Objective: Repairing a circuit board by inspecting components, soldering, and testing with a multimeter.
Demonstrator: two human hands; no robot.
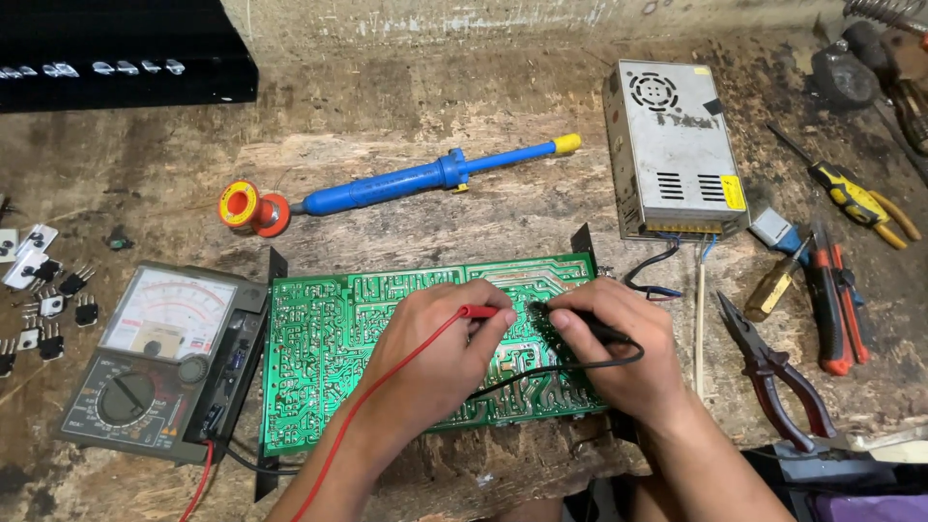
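Head view: left hand (440, 353) pinching red probe (480, 311), right hand (619, 348) pinching black probe (592, 329), on green circuit board (319, 358).

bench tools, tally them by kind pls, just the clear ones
Probes in hand: 2, red probe in left hand, black probe in right hand
Meter: 1
Circuit board: 1
Power supply: 1
Solder sucker: 1
Solder spool: 1
Pliers: 1
Total: 8

Red probe (477, 311) and black probe (592, 327) tilted, tips on flat green circuit board (319, 358).
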